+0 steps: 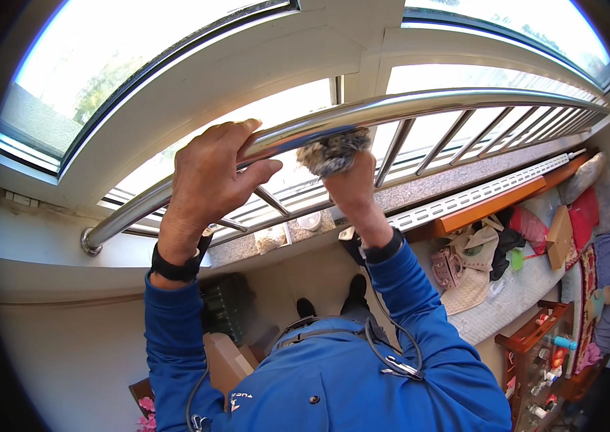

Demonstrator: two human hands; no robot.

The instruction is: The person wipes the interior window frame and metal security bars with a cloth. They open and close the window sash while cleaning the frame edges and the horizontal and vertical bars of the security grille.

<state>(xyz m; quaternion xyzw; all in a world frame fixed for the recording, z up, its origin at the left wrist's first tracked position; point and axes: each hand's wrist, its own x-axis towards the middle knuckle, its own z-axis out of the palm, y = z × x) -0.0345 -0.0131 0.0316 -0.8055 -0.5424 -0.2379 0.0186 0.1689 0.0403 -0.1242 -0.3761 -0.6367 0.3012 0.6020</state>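
Note:
A shiny metal handrail [391,108] runs across a window, bending with the lens. My left hand [211,173] is wrapped over its left part, thumb on the near side and fingers over the top. To the right of it, my right hand [355,189] is closed on a grey, fluffy cleaning cloth [330,153]. The cloth presses against the underside of the rail, and its pile hides most of my right fingers. Thin metal bars [454,137] slope down from the rail beyond my right hand.
Behind the rail are white window frames [247,79] and a speckled stone sill [427,176]. At the right, a bed [492,309] carries bags and clothes beside a wooden glass-topped table [535,360]. A cardboard box [226,360] stands near my left side.

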